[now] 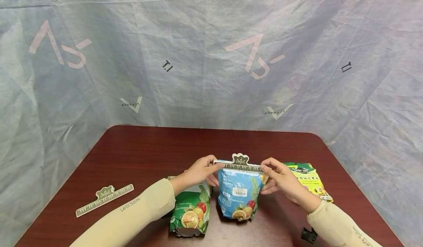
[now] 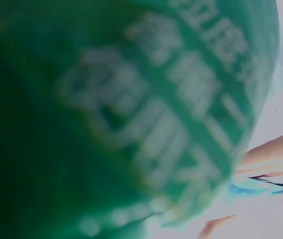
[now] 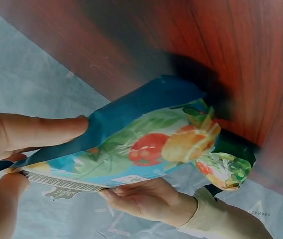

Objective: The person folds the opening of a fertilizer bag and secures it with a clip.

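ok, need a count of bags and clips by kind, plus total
Bags: 3 (blue bag, green bag, yellow-green bag)
Clips: 3 (blue bag's clip, loose clip, green bag's clip, mostly hidden)
Total: 6

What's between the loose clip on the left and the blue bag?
In the head view, the left sleeve, then the green bag beside the blue bag.

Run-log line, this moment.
left hand: pinches clip end | right hand: pinches opposite end | clip: across blue bag top | loose clip: on table
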Motion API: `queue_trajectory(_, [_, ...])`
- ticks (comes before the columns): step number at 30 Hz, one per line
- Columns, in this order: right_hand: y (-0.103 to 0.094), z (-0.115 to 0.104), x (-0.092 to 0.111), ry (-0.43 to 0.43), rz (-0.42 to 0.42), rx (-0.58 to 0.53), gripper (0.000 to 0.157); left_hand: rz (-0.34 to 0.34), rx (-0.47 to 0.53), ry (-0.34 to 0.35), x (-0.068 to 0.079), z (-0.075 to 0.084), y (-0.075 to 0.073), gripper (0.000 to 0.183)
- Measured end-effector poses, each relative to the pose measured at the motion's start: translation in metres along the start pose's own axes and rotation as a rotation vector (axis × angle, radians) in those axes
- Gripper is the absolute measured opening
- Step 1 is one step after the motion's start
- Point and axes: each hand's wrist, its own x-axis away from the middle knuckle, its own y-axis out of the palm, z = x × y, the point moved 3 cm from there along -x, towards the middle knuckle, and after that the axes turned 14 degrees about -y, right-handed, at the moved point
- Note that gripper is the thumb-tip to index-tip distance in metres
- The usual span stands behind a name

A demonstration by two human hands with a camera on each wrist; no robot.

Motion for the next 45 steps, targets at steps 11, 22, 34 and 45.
queue_trajectory(11, [-0.002, 0.007, 0.001, 0.127, -0.084, -0.107, 0.023, -0.074, 0.119, -0.108, -0.005, -0.009, 0.004, 0.028])
queue_trajectory(22, [-0.005, 0.024, 0.001, 0.233, -0.115, -0.150, 0.029, -0.134, 0.143, -0.196, -0.004, -0.019, 0.006, 0.034])
queue_trajectory(34, [-0.005, 0.035, 0.002, 0.253, -0.144, -0.169, 0.026, -0.163, 0.210, -0.284, -0.005, -0.027, 0.010, 0.033])
queue_trajectory(45, [-0.006, 0.043, 0.001, 0.285, -0.164, -0.176, 0.027, -0.169, 0.216, -0.366, -0.008, -0.032, 0.012, 0.064])
